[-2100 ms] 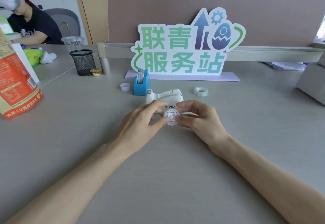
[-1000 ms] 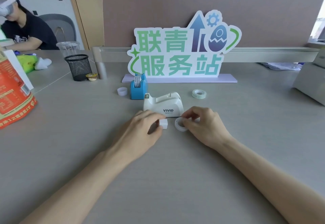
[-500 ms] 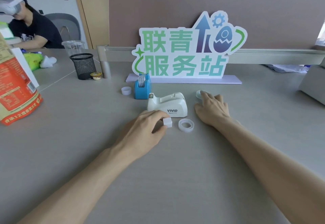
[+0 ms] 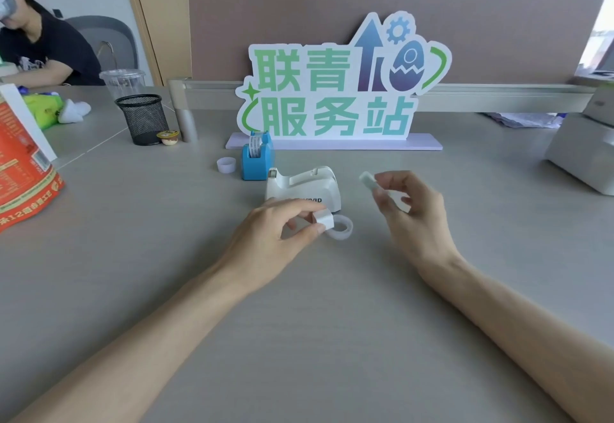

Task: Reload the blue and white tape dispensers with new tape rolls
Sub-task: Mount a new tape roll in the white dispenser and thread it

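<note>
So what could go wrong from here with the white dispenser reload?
1. The right hand pinches the tape roll by its fingertips alone, above the table; it could slip and roll away.
2. The left hand holds the white hub right beside a translucent ring lying in front of the white dispenser; that ring might get knocked, or be fitted by mistake instead of the roll.

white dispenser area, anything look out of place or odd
Nothing damaged or spilled. The white dispenser sits with no roll in it, and a loose clear ring lies flat on the table just in front. The left hand pinches a small white piece; the right hand holds a tape roll.
</note>
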`<state>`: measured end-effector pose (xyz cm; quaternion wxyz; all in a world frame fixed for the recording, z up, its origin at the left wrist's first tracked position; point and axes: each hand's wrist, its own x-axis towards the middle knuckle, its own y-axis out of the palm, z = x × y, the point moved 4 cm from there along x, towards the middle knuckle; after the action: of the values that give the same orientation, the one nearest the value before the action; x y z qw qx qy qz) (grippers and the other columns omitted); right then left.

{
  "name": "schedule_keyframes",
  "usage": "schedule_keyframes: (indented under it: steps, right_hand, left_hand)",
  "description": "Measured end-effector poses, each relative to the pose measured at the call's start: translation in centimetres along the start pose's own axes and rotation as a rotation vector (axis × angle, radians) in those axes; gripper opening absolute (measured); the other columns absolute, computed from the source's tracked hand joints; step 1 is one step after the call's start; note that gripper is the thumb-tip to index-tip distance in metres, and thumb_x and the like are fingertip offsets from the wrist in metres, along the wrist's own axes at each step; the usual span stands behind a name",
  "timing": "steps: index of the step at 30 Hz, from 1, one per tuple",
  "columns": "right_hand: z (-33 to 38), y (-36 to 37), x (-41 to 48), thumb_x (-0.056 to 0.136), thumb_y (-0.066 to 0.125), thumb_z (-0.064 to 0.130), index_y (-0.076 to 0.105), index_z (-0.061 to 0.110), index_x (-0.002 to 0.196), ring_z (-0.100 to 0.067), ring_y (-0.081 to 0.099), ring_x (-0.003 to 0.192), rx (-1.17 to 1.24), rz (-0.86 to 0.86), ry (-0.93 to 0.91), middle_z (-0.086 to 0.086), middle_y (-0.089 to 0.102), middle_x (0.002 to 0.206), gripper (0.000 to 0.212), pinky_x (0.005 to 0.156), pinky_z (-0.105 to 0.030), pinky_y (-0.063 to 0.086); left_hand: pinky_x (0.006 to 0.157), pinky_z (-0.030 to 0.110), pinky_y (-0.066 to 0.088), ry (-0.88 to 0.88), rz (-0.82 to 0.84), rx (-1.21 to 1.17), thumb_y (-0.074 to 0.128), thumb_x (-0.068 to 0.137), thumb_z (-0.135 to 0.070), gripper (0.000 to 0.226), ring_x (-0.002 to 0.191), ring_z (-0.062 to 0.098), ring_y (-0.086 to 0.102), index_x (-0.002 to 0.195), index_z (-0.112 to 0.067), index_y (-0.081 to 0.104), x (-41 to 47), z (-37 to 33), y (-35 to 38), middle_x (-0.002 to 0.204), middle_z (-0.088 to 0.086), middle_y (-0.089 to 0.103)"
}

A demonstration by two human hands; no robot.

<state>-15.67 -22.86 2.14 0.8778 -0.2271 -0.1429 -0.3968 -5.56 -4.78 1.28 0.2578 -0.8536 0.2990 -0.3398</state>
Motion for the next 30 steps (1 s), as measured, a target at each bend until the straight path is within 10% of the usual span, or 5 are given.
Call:
schedule_keyframes:
  steps: [7,18,30]
  right_hand:
    - [2.2,2.2,-3.1,0.092,0.063,0.008,0.065,0.017,0.095,-0.005,0.070,0.084,0.460,0.133,0.113,0.007,0.072,0.084,0.010,0.069,-0.015,0.053]
    - [1.5,3.1,-3.2,0.091,0.064,0.012,0.067,0.003,0.107,-0.015,0.069,0.088,0.504,0.251,0.224,-0.021,0.070,0.105,0.019,0.088,-0.036,0.058]
    - [1.8,3.1,-3.3,0.086,0.067,0.003,0.067,0.009,0.111,-0.021,0.071,0.103,0.508,0.319,0.258,-0.006,0.077,0.103,0.025,0.097,-0.041,0.053]
  left_hand:
    - [0.061,0.006,0.035,-0.013,-0.143,-0.133,0.071,0.083,-0.025,0.018,0.069,-0.004,0.052,0.100,-0.027,0.066,-0.4,-1.2,-0.1,0.088,-0.018,0.068]
    - [0.060,0.008,0.034,0.044,-0.249,-0.125,0.072,0.083,-0.026,0.014,0.068,0.006,0.049,0.096,-0.030,0.070,-0.5,-1.3,-0.9,0.086,-0.021,0.063]
    - [0.061,0.010,0.034,0.064,-0.279,-0.107,0.074,0.082,-0.025,0.014,0.073,0.013,0.053,0.095,-0.027,0.072,-0.3,-1.3,-0.9,0.086,-0.016,0.063]
